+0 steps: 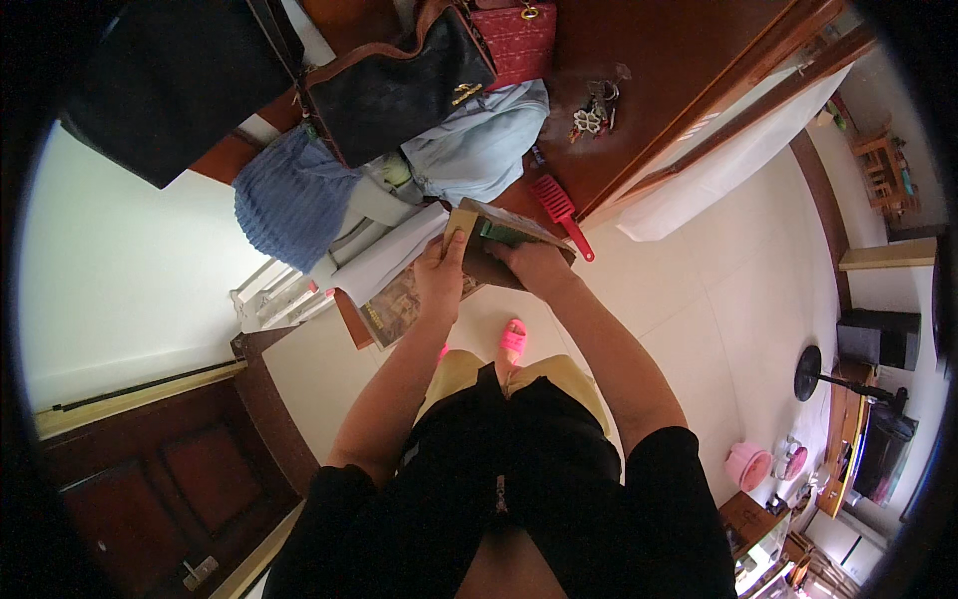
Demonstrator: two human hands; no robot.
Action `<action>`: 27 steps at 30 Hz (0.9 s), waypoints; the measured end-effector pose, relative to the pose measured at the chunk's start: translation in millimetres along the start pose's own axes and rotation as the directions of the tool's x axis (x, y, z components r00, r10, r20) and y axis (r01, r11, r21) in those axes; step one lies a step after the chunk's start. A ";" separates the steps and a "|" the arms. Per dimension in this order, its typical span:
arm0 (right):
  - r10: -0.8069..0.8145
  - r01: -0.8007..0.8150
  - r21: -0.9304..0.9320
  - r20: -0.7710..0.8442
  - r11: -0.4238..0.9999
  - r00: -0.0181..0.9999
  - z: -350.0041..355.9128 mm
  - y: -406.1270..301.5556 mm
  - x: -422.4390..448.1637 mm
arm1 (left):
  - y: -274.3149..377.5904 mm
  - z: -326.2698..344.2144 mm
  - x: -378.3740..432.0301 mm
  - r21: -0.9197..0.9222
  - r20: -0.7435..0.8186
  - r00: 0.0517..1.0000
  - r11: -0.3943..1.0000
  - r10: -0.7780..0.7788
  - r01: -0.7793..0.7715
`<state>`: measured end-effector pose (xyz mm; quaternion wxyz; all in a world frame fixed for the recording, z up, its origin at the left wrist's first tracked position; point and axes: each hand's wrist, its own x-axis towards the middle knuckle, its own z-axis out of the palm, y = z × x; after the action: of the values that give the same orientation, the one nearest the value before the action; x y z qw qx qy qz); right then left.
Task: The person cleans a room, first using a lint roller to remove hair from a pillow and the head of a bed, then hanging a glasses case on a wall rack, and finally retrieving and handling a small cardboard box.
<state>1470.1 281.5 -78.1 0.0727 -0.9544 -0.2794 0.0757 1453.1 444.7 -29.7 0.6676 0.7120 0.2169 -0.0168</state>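
Note:
An open cardboard box (490, 275) is held in front of me, above the floor by the cabinet edge. My left hand (439, 271) grips its left side, thumb along the tan edge. The fingers of my right hand (530, 263) reach into the box beside a green item (503, 233). Part of those fingers lies in shadow, so I cannot tell whether they hold the item. White paper (397, 254) and a printed sheet (393, 305) lie left of my left hand. A red vented hairbrush (555, 201) lies just beyond the box's right side.
On the brown cabinet top (580, 161) are a black handbag (397, 93), a red bag (516, 45), light-blue cloth (486, 146) and keys (595, 112). A blue knitted item (288, 195) hangs at left. A wooden door (172, 479) stands lower left, a fan (808, 373) at right.

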 end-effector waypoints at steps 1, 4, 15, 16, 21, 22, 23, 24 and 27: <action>0.042 -0.037 -0.052 0.102 0.998 0.994 -12.5 -12.4 3.1 | -6.9 -1.4 2.5 0.023 -0.017 0.998 0.998 0.053 -0.053; 0.091 -0.121 0.073 0.328 0.990 0.940 -51.2 -20.5 3.3 | -24.0 -6.4 8.7 -0.019 0.004 0.981 0.981 0.192 -0.192; 0.597 0.304 0.817 0.060 -0.490 0.800 -104.0 -3.9 -84.6 | -15.1 -31.4 12.2 -0.143 -0.135 0.980 0.981 -0.148 0.129; 0.549 0.275 0.726 0.167 -0.631 0.819 -100.5 -5.8 -90.3 | -16.1 -30.5 12.4 -0.143 -0.145 0.975 0.979 -0.166 0.146; 0.514 0.399 0.329 0.453 -0.856 0.729 -80.4 -8.6 -100.5 | -21.7 -27.0 16.6 -0.254 -0.091 0.967 0.944 -0.239 0.210; 0.579 0.430 0.406 0.395 -0.806 0.713 -75.7 -8.0 -101.8 | -19.4 -25.0 17.1 -0.245 -0.069 0.965 0.941 -0.255 0.231; 0.535 0.366 0.414 0.439 -0.834 0.722 -69.6 -7.7 -106.2 | -21.8 -20.9 18.4 -0.263 -0.068 0.959 0.932 -0.274 0.248; 0.484 0.296 0.417 0.479 -0.860 0.732 -62.9 -9.6 -109.8 | -24.9 -18.5 21.4 -0.283 -0.072 0.955 0.924 -0.288 0.257; 0.426 0.205 0.414 0.561 -0.887 0.710 -54.6 -12.4 -115.1 | -52.1 -1.4 46.3 -0.321 -0.027 0.931 0.885 -0.365 0.338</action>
<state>1377.9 223.9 -10.5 0.9033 -0.1973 0.3597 0.1256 1477.4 460.1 -93.3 0.7471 0.5469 0.3708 -0.0724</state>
